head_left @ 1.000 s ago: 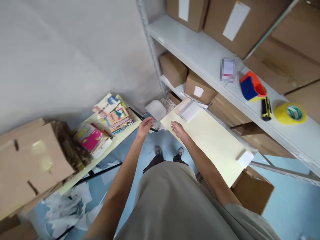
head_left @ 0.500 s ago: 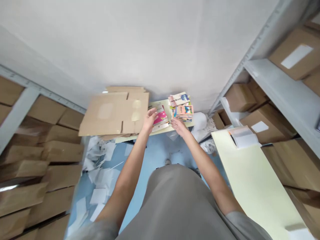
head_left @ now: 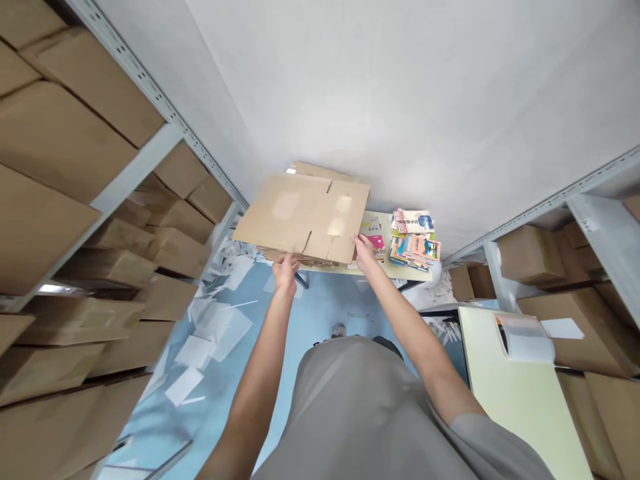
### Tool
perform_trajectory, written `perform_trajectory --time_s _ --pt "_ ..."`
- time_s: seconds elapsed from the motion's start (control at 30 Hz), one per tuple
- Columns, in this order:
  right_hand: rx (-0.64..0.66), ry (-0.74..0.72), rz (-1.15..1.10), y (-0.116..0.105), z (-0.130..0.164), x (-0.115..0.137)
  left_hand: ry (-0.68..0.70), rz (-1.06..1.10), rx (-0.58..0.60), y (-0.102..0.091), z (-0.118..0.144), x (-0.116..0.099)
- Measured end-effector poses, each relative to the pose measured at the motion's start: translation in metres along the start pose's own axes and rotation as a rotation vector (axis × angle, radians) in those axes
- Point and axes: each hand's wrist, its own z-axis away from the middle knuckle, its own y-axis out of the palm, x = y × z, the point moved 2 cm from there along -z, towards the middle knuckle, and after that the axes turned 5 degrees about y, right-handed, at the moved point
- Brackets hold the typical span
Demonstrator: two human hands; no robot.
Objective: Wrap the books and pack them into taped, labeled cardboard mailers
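Observation:
A stack of flattened cardboard boxes (head_left: 305, 217) lies on a small pale table (head_left: 400, 272) against the white wall. My left hand (head_left: 285, 271) is at the stack's near edge, fingers curled on the cardboard. My right hand (head_left: 363, 251) touches the stack's right near corner. Just right of the cardboard lie a pink book (head_left: 374, 238) and a pile of colourful booklets (head_left: 415, 242).
Metal shelving with brown cartons (head_left: 60, 140) runs along the left; more shelves with cartons (head_left: 560, 267) stand on the right. A pale yellow table (head_left: 515, 393) with a white paper pad (head_left: 523, 337) is at lower right. White paper sheets (head_left: 210, 333) litter the blue floor.
The view has swung left from the right-hand shelf and yellow table to the small table. Both hands moved from the booklets over to the flattened cardboard stack.

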Motion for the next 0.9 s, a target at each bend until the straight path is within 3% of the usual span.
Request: perform_trajectory --time_s 0.1,0.2,0.27,0.33,0.4,0.47,0.6,0.67,0.77,0.83,0.9 --pt "0.133 -0.092 -0.059 0.014 0.001 0.025 0.064 0.104 0.015 0.000 -0.010 -0.015" --pt "0.198 -0.192 -0.077 0.014 0.004 0.059 0.180 0.238 0.068 0.013 -0.024 -0.048" --pt "0.185 -0.241 -0.081 -0.001 0.008 0.084 0.248 0.285 0.131 0.028 -0.031 -0.075" --pt "0.150 -0.285 -0.096 -0.030 0.014 0.110 0.301 0.317 0.200 0.047 -0.035 -0.100" --pt "0.104 -0.348 -0.129 -0.074 0.025 0.132 0.319 0.336 0.248 0.069 -0.037 -0.119" --pt "0.033 -0.430 -0.172 -0.132 0.044 0.148 0.310 0.338 0.270 0.093 -0.039 -0.128" --pt "-0.224 -0.556 -0.201 -0.269 0.109 0.144 0.272 0.287 0.361 0.162 -0.033 -0.114" --pt "-0.375 -0.565 -0.221 -0.338 0.156 0.123 0.228 0.224 0.481 0.206 -0.015 -0.093" --pt "-0.613 -0.521 -0.237 -0.423 0.240 0.075 0.114 0.088 0.744 0.276 0.037 -0.053" --pt "-0.762 -0.524 -0.243 -0.462 0.299 0.038 0.015 -0.008 0.971 0.319 0.085 -0.024" --pt "-0.903 -0.511 -0.249 -0.487 0.352 0.001 -0.090 -0.107 1.196 0.356 0.141 0.005"
